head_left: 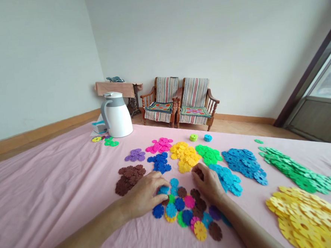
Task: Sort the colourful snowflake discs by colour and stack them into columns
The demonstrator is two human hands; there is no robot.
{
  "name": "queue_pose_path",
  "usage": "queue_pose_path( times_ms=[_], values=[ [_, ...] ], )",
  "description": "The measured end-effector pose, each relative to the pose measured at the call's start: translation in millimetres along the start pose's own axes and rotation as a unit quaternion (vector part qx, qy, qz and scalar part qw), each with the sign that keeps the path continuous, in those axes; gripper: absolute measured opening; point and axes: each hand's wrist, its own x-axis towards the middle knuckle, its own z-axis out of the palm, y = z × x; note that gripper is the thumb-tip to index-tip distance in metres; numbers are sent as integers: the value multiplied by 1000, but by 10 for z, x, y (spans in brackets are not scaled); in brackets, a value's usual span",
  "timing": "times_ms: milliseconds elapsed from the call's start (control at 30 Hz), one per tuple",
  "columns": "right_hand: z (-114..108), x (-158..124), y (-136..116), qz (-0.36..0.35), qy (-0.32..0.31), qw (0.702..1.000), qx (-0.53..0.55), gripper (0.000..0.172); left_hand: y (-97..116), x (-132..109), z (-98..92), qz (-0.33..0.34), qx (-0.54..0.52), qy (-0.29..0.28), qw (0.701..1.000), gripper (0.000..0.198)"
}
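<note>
Clocked from the heap of mixed-colour, notched plastic discs (179, 203), with twelve pointing away from the person, the left hand (143, 192) lay at ten, its thumb and forefinger parted around a light-blue disc (163, 190); whether they gripped it could not be told. The right hand (211, 181) was at one, fingers curled inward, their tips hidden, so any hold was impossible to make out. Its forearm partly covered discs at the heap's three o'clock edge, and the hand overlapped the light-blue disc pile (230, 180) at two. At three, the large yellow disc pile (303, 220) was cut off by the frame. At eleven, a white-and-grey jug (119, 121) partly hid a small grey-and-blue box (100, 127). Bare pink cloth (46, 191) spread wide toward nine, with a narrower strip between the right forearm and the yellow pile
</note>
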Motion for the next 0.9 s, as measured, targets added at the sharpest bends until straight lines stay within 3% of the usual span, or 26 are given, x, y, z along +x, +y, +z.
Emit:
queue_pose_path(
  times_ms=[300, 500, 600, 700, 900],
  values=[
    [4, 7, -7, -1, -2, 1000, 0, 10, -50, 5, 33, -5, -4, 21, 1000, 16],
    [-23, -4, -76, -17, 11, 1000, 0, 12, -116, 7, 64, -2, -24, 87, 996, 18],
    [-21, -51, -220, -42, 18, 999, 22, 12, -88, 6, 62, 0, -44, 120, 992, 17],
    [-2, -135, -430, -61, -13, 995, 81, 11, -19, 14, 62, 3, -86, 140, 986, 16],
    [27, -266, -730, -25, -84, 980, 181, 7, 81, 29, 73, -11, -175, 114, 978, 7]
  ],
)
